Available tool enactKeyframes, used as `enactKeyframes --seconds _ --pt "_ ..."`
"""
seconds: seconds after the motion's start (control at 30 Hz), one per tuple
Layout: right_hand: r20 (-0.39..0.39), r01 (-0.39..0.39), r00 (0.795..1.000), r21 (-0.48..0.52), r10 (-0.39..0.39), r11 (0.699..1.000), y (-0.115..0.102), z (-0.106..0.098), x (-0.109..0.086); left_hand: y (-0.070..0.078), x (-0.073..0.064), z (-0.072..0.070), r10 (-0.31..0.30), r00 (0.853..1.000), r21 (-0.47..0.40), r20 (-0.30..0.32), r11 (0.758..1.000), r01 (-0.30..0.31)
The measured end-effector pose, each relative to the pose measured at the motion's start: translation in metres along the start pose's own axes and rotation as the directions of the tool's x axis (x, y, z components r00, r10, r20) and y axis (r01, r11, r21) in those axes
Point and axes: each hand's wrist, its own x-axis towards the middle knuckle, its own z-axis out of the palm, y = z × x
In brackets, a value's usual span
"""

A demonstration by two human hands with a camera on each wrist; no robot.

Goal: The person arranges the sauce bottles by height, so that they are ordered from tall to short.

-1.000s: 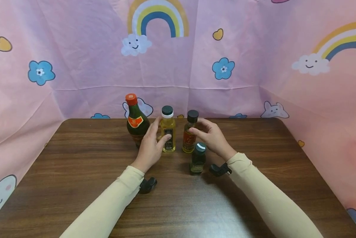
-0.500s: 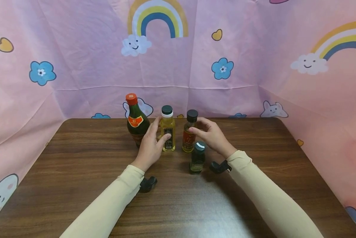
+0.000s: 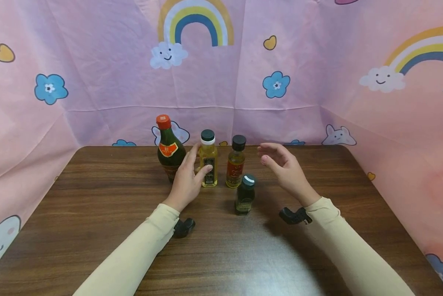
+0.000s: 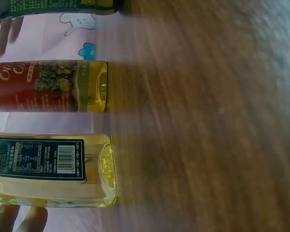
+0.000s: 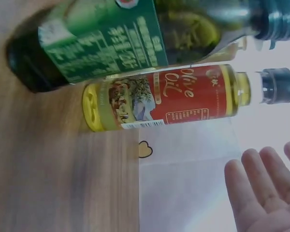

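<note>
My left hand (image 3: pixel 186 179) is at the clear bottle of yellow oil (image 3: pixel 208 181), with the thumb across its dark label and the fingers along its left side. In the left wrist view, fingertips (image 4: pixel 33 220) show against the side of this upright bottle. My right hand (image 3: pixel 286 170) is held above the table with relaxed fingers and holds nothing. A gap separates it from the red-labelled olive oil bottle (image 3: pixel 234 168). The small dark green bottle (image 3: pixel 245 199) stands in front of that one. Behind my left hand stands a larger green bottle with a red cap (image 3: pixel 167 146).
All the bottles stand on the brown wooden table (image 3: pixel 107 197). A pink and purple printed cloth (image 3: pixel 214 82) hangs behind it and along the sides. Each wrist bears a small black camera mount (image 3: pixel 295 216).
My right hand has let go of the red-labelled olive oil bottle and moved to the right, away from it. My left hand and the bottles have stayed in place.
</note>
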Motion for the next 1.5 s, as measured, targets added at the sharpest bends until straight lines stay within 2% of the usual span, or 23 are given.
enactKeyframes --seconds 0.1,0.23,0.47,0.6,0.8,1.2,1.5 --pt "0.003 0.024 1.0 0.066 -0.024 0.998 0.001 -0.002 -0.015 0.0 0.0 0.0 0.008 1.0 -0.001 -0.003 1.0 -0.008" --pt "0.038 0.028 0.999 0.061 -0.031 0.998 0.005 0.005 -0.036 0.0 0.0 0.0 0.02 1.0 0.0 -0.005 1.0 -0.02" --pt "0.119 -0.068 0.991 0.071 0.059 0.995 0.01 0.026 -0.056 0.0 0.0 0.0 0.014 1.0 -0.002 -0.005 1.0 -0.014" --pt "0.126 -0.084 0.989 0.046 0.077 0.995 0.01 0.038 -0.061 0.0 0.0 0.0 0.002 1.0 0.002 -0.001 1.0 -0.002" --pt "0.082 -0.087 0.993 0.027 0.085 0.996 0.017 0.05 -0.064 -0.001 0.0 0.001 -0.003 1.0 0.001 0.002 1.0 0.003" --pt "0.03 -0.034 0.999 -0.044 0.035 0.998 0.022 0.053 -0.065 -0.002 0.0 0.001 0.002 1.0 -0.006 0.002 1.0 -0.002" --pt "0.023 0.004 1.0 -0.046 -0.003 0.999 0.022 0.055 -0.065 -0.002 0.0 0.001 0.008 1.0 0.007 -0.004 1.0 -0.008"
